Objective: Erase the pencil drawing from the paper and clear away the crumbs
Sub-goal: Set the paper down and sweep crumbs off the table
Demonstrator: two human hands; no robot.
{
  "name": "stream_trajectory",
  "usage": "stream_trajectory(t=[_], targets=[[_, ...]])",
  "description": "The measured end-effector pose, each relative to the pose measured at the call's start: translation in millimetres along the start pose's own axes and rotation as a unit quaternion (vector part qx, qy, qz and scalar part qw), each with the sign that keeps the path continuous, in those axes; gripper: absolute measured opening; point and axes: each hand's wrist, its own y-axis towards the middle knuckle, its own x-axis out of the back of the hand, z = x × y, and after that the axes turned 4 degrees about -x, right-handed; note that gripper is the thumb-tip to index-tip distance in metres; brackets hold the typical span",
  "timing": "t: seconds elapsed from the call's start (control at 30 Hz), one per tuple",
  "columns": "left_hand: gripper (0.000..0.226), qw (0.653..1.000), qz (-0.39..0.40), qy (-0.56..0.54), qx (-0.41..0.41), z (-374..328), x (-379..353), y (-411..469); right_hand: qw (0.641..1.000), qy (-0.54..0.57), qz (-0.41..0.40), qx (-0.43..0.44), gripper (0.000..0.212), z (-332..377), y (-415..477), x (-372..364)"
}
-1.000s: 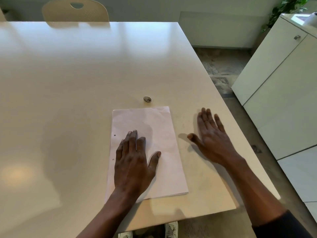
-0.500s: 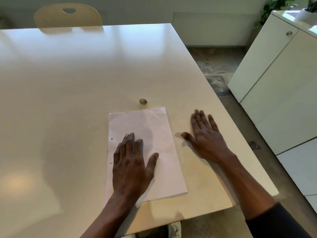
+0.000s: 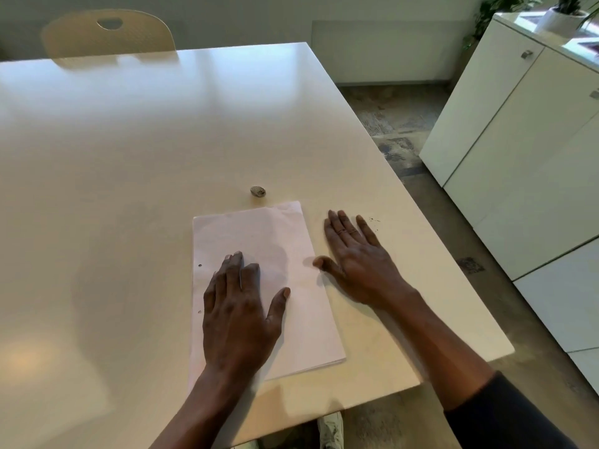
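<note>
The left hand (image 3: 240, 315) hides the lower middle of the paper (image 3: 259, 234), any drawing on its bare part is too faint to tell, the dark specks (image 3: 373, 220) right of centre are too small to identify, and the desk (image 3: 129, 157) runs off the left edge.

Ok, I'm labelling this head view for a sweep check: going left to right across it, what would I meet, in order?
chair → left hand → right hand → cabinet. The paper and the eraser share the left hand's span, so they are left out.
</note>
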Motion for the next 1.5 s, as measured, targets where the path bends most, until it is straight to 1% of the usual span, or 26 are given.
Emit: stream_trajectory(t=[0.2, 0.23, 0.3, 0.37, 0.43, 0.5, 0.6, 0.73, 0.77, 0.83, 0.93, 1.0, 1.13, 1.3, 1.37, 1.43, 1.5], targets=[[0.064, 1.000, -0.004, 0.001, 0.000, -2.6, 4.5, 0.9, 0.996, 0.005, -0.019, -0.085, 0.126, -11.2, 6.5, 4.4], [0.064, 1.000, 0.000, 0.003, 0.000, -2.8, 5.1, 1.2, 0.996, 0.013, -0.021, -0.084, 0.126, -8.5, 6.6, 4.2], [0.065, 1.000, 0.006, 0.007, -0.004, -3.3, 6.9, 2.5, 0.999, 0.019, -0.023, -0.043, 0.123, -0.7, 6.2, 2.2], [0.062, 1.000, 0.016, 0.012, -0.003, -3.6, 9.2, 4.3, 1.000, 0.023, -0.006, 0.010, 0.120, 7.8, 5.2, -0.3], [0.063, 0.999, 0.028, 0.018, -0.002, -4.3, 11.8, 6.3, 0.999, 0.022, 0.008, 0.029, 0.119, 10.7, 5.1, -3.0], [0.065, 0.999, 0.034, 0.024, -0.003, -5.3, 13.6, 7.3, 1.000, 0.021, 0.006, 0.014, 0.119, 4.9, 5.3, -4.0], [0.064, 0.999, 0.034, 0.026, -0.003, -5.7, 14.8, 8.5, 0.999, 0.020, -0.005, -0.032, 0.119, -14.0, 2.7, 0.6], [0.062, 0.999, 0.039, 0.027, 0.003, -6.1, 16.1, 10.7, 0.996, 0.013, -0.007, -0.085, 0.130, -37.0, -3.5, 8.7], [0.060, 0.999, 0.036, 0.024, 0.005, -7.3, 16.8, 11.1, 0.996, 0.017, -0.007, -0.084, 0.131, -38.5, -5.5, 10.0], [0.054, 0.999, 0.027, 0.017, 0.000, -11.6, 18.3, 11.1, 0.998, 0.023, -0.006, -0.051, 0.128, -35.6, -9.6, 10.7], [0.049, 0.999, 0.018, -0.011, -0.030, -22.4, 18.8, 10.1, 0.999, 0.026, 0.010, 0.023, 0.120, -21.9, -16.1, 8.5], [0.049, 0.998, 0.020, -0.027, -0.060, -33.2, 17.1, 9.6, 0.998, 0.022, 0.020, 0.048, 0.118, -17.5, -18.8, 6.7], [0.045, 0.992, 0.027, -0.048, -0.111, -56.4, 12.4, 12.7, 0.998, 0.005, 0.029, 0.051, 0.118, -29.7, -20.4, 6.2], [0.042, 0.984, 0.047, -0.073, -0.159, -78.0, 3.9, 16.1, 1.000, -0.002, 0.016, -0.014, 0.117, -74.1, -17.2, 12.2], [0.043, 0.981, 0.055, -0.068, -0.175, -84.9, -1.5, 16.8, 1.000, -0.003, 0.013, -0.024, 0.117, -85.8, -18.5, 14.5], [0.051, 0.978, 0.064, -0.043, -0.196, -91.3, -7.2, 15.9, 1.000, -0.003, 0.008, 0.004, 0.110, -85.6, -22.7, 15.4], [0.059, 0.975, 0.071, -0.024, -0.210, -96.6, -13.2, 14.4, 0.998, 0.016, 0.013, 0.051, 0.102, -78.6, -28.2, 14.2]])
